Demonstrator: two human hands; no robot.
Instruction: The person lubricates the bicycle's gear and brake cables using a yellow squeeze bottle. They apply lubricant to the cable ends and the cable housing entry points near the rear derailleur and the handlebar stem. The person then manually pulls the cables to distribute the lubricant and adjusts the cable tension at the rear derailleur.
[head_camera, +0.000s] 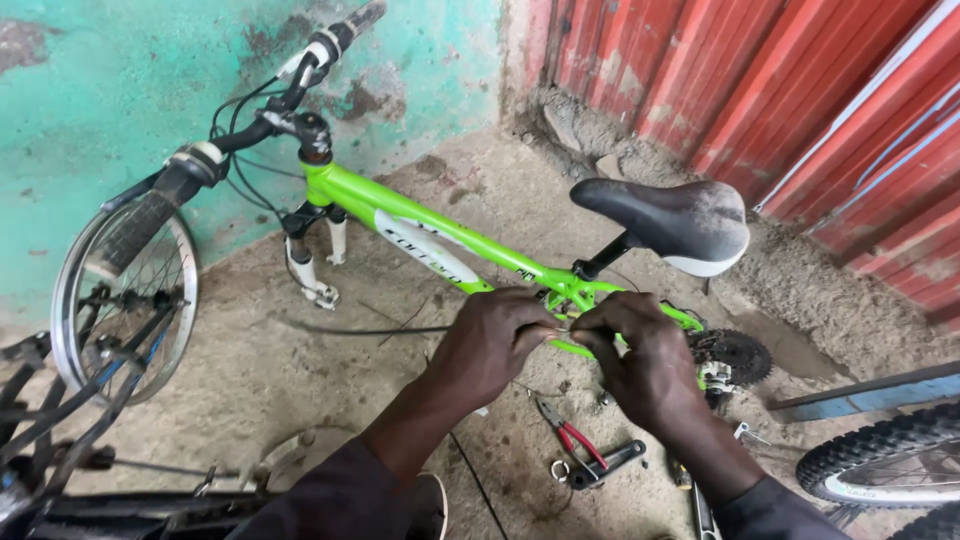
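Cable: a thin dark cable (360, 330) runs from the left across the concrete floor (260, 350) up to the two hands, which meet in front of the green bicycle frame (400, 215), just below the seat post.
Left hand: the left hand (490, 345) is curled, its fingertips pressed together on the cable's end where it meets the other hand.
Right hand: the right hand (640, 350) is closed too, thumb and fingers pinching the same small spot; what exactly lies between the fingertips is too small to tell.
Bicycle: wheelless, it rests on its fork ends and rear parts on the floor, the handlebar (270, 110) toward the turquoise wall (120, 80), the black saddle (670, 215) toward the red corrugated sheeting (800, 90).
Rear gear: a black sprocket cluster (735, 355) sits just right of the right hand.
Tools: red-handled pliers (570, 432) lie on the floor below the hands, with a dark tool (610, 463) just beside them.
Wheels: a spoked wheel (125, 290) leans at the left wall; a knobby tyre (880, 460) shows at the lower right.
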